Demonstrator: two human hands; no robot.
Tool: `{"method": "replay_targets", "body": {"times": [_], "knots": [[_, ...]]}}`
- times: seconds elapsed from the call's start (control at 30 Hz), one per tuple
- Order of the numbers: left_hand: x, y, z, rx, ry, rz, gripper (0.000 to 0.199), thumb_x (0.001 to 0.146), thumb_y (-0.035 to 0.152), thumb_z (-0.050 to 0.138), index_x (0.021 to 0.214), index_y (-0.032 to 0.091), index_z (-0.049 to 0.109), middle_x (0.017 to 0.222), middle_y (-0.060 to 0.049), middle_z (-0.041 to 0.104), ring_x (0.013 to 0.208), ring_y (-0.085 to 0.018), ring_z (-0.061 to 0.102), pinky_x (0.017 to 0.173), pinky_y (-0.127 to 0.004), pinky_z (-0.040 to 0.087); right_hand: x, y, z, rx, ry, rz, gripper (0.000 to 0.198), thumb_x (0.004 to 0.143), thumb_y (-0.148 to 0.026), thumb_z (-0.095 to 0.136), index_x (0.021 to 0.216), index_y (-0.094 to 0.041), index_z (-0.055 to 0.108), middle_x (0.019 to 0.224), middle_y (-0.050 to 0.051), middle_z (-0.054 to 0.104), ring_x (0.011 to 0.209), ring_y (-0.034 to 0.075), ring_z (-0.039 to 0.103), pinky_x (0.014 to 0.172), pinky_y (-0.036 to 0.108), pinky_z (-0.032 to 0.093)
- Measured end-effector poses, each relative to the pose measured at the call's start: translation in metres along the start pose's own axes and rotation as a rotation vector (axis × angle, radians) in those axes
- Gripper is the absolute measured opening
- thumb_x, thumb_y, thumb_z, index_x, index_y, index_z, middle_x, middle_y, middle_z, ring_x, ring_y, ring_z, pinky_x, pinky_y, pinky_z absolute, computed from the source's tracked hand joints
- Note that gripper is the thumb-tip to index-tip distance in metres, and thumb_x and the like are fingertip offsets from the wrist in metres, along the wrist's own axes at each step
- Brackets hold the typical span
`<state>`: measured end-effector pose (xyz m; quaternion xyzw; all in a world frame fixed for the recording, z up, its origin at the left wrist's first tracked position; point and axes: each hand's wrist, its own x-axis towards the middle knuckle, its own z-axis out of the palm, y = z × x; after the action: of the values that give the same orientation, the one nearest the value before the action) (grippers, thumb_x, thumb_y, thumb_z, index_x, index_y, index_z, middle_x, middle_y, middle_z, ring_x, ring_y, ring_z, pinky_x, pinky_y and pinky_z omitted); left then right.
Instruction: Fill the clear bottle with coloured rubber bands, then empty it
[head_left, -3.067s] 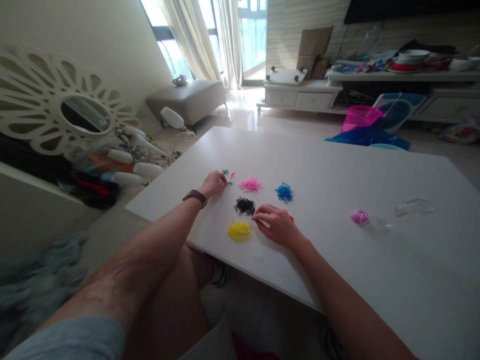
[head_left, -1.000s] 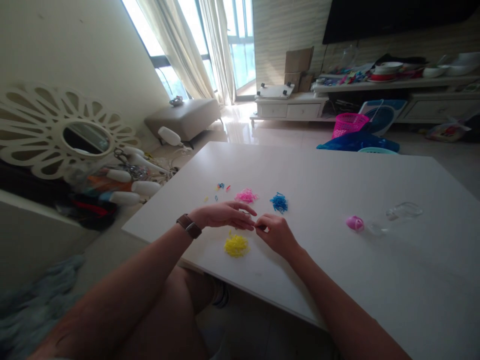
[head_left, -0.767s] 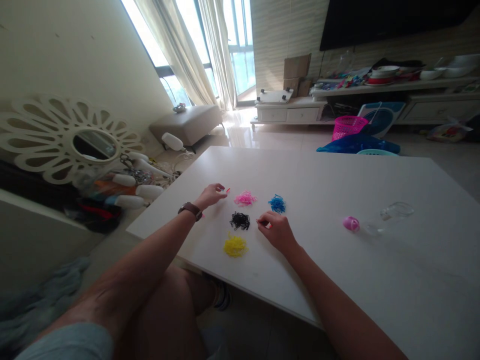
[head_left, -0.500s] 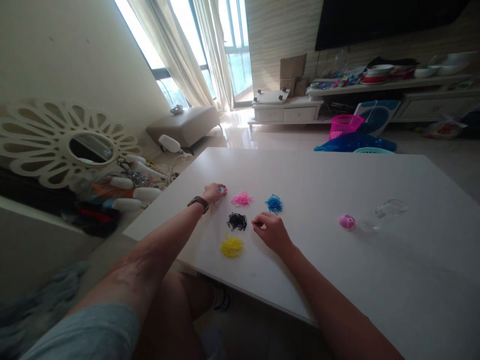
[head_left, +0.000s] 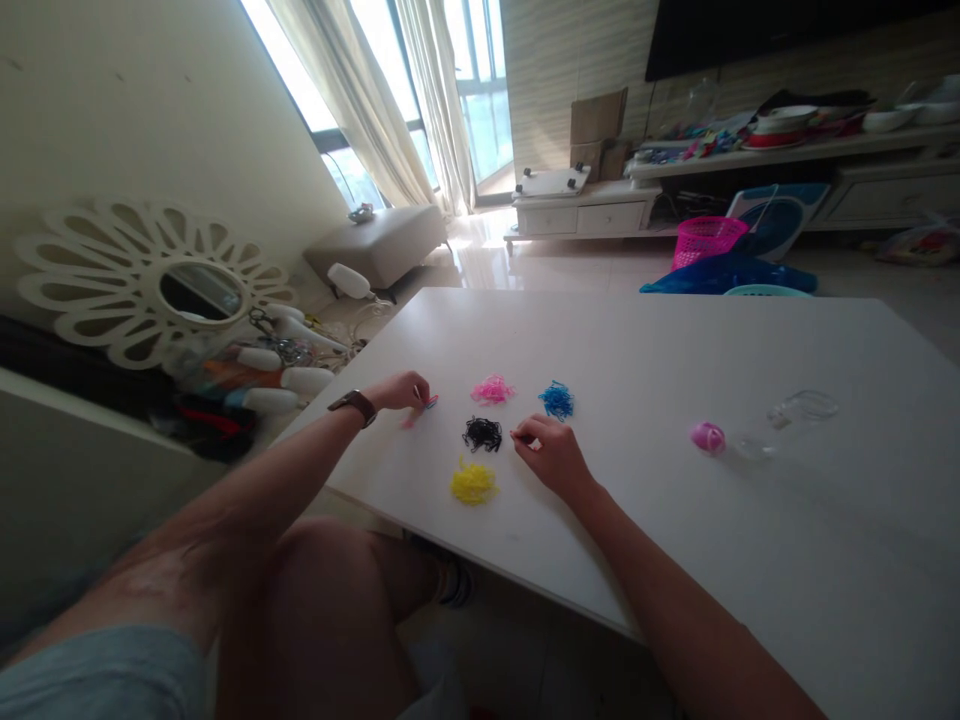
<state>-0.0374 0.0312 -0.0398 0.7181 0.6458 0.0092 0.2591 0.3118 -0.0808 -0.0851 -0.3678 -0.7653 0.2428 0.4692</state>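
Beyond the near edge of the white tabletop (head_left: 630,350) lies the yellow band pile (head_left: 473,484), with room stretching rightward. The right hand (head_left: 553,455) has narrow-set fingers just beside the tangled black band pile (head_left: 482,434); their grip I cannot tell. Farther left, the left hand (head_left: 401,391) pinches small red-and-blue bands (head_left: 431,403).

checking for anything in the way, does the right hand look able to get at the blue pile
Likely yes: the blue pile lies just beyond the right hand on the tabletop, with nothing visible between them, and the left hand is off to the left.
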Motion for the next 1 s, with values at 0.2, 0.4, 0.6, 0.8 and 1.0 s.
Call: {"method": "replay_targets", "body": {"times": [0.2, 0.4, 0.6, 0.8, 1.0], "knots": [[-0.023, -0.014, -0.011, -0.041, -0.034, -0.009, 0.035, 0.062, 0.052, 0.076, 0.07, 0.018, 0.07, 0.067, -0.001, 0.066, 0.062, -0.014, 0.055, 0.056, -0.022, 0.037, 0.001, 0.003, 0.0, 0.003, -0.005, 0.005, 0.013, 0.087, -0.013, 0.062, 0.076, -0.02, 0.066, 0.079, 0.002, 0.067, 0.072, 0.014, 0.061, 0.066, 0.025, 0.046], [-0.026, 0.007, 0.008, 0.057, 0.103, 0.153, 0.041, 0.067, 0.04, 0.072, 0.103, 0.02, 0.075, 0.11, -0.009, 0.068, 0.096, -0.021, 0.064, 0.088, -0.028, 0.049, -0.001, 0.003, -0.003, -0.008, -0.006, -0.006, 0.012, 0.087, -0.013, 0.062, 0.077, -0.019, 0.066, 0.08, 0.003, 0.069, 0.069, 0.014, 0.062, 0.067, 0.026, 0.047], [-0.033, 0.024, 0.009, 0.136, 0.06, 0.05, 0.02, 0.072, 0.031, 0.066, 0.082, 0.017, 0.076, 0.098, -0.008, 0.068, 0.083, -0.019, 0.065, 0.079, -0.027, 0.051, 0.001, -0.001, -0.005, 0.017, 0.026, 0.02, 0.013, 0.087, -0.015, 0.063, 0.075, -0.019, 0.066, 0.077, 0.003, 0.069, 0.068, 0.014, 0.063, 0.066, 0.027, 0.048], [-0.077, 0.092, 0.013, -0.27, 0.037, 0.09, 0.033, 0.08, 0.043, 0.069, 0.098, 0.016, 0.074, 0.093, -0.008, 0.072, 0.084, -0.021, 0.067, 0.075, -0.03, 0.053, 0.002, -0.005, -0.006, 0.158, 0.082, 0.135, 0.01, 0.085, -0.023, 0.071, 0.076, -0.02, 0.071, 0.074, 0.002, 0.071, 0.067, 0.015, 0.066, 0.065, 0.027, 0.051], [-0.105, 0.162, 0.06, -1.029, -0.323, 0.11, 0.052, 0.078, 0.041, 0.083, 0.121, 0.015, 0.071, 0.114, -0.013, 0.074, 0.103, -0.02, 0.07, 0.096, -0.033, 0.053, 0.0, -0.005, -0.004, 0.307, 0.084, 0.223, 0.014, 0.082, -0.034, 0.078, 0.082, -0.021, 0.075, 0.076, 0.003, 0.075, 0.068, 0.017, 0.069, 0.063, 0.027, 0.054]]}}
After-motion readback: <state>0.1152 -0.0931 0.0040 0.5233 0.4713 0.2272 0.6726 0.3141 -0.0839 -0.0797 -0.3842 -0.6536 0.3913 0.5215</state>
